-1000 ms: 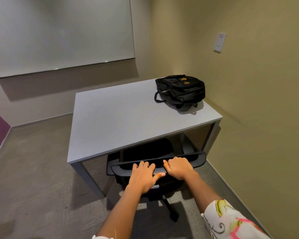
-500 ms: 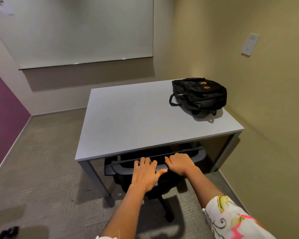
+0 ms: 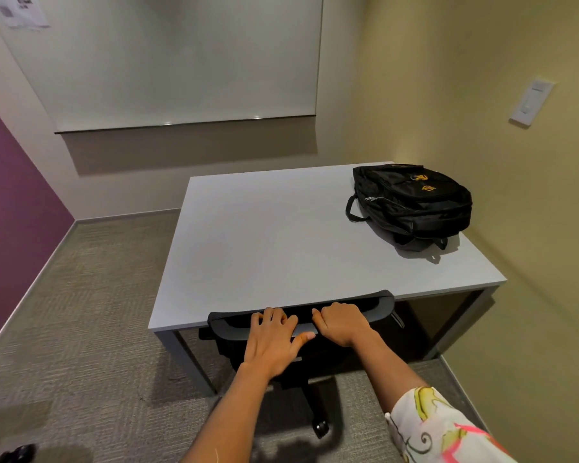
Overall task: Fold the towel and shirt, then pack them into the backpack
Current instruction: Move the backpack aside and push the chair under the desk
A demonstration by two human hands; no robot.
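Note:
A black backpack (image 3: 415,202) with orange logos lies flat on the far right corner of the grey table (image 3: 264,245), zipped as far as I can see. No towel or shirt is in view. Both my hands are on the top edge of a black office chair's backrest (image 3: 378,304) at the table's near edge. My left hand (image 3: 274,339) grips the backrest with fingers curled over the top and thumb along the front. My right hand (image 3: 341,324) grips it beside the left, fingers curled over the rim.
The chair stands pushed under the table, its wheel base (image 3: 320,429) on grey carpet. A whiteboard (image 3: 181,61) hangs on the far wall, a light switch (image 3: 530,103) on the yellow right wall. A purple wall runs on the left. A dark object (image 3: 17,452) lies on the floor at bottom left.
The chair's backrest has slid further in toward the table's edge under my hands. My view has shifted left, showing more of the purple wall and floor.

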